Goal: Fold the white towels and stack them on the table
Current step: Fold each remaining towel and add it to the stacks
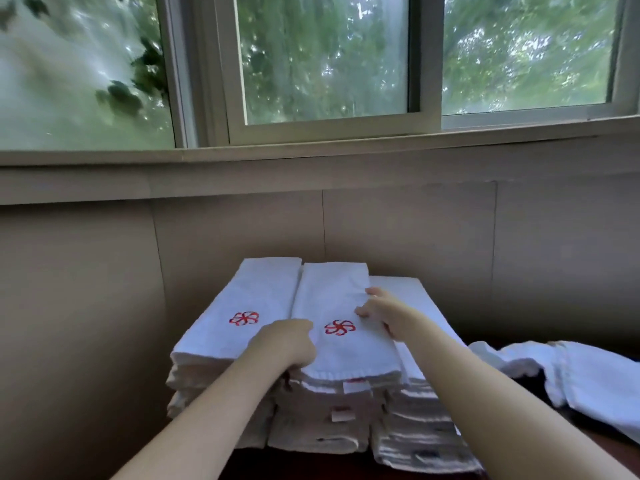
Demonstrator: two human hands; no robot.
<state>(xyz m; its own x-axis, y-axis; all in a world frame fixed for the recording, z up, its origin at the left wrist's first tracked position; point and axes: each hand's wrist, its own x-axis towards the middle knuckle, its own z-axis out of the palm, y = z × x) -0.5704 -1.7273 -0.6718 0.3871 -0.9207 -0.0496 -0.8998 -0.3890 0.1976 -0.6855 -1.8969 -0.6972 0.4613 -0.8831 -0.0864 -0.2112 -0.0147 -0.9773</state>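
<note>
Three stacks of folded white towels stand side by side on the dark table point(602, 452) against the wall. The left stack point(235, 341) and the middle stack each show a red pinwheel logo on top. The top folded towel of the middle stack point(332, 299) lies between both hands. My left hand point(287, 344) grips its near left edge with curled fingers. My right hand point(381, 311) holds its right edge, fingers on top and thumb tucked beneath. The right stack point(415, 420) is lower and partly hidden by my right forearm.
A loose unfolded white towel point(588, 379) lies crumpled on the table to the right of the stacks. A beige panelled wall point(415, 230) rises right behind the stacks, with a window sill point(311, 154) and sliding windows above.
</note>
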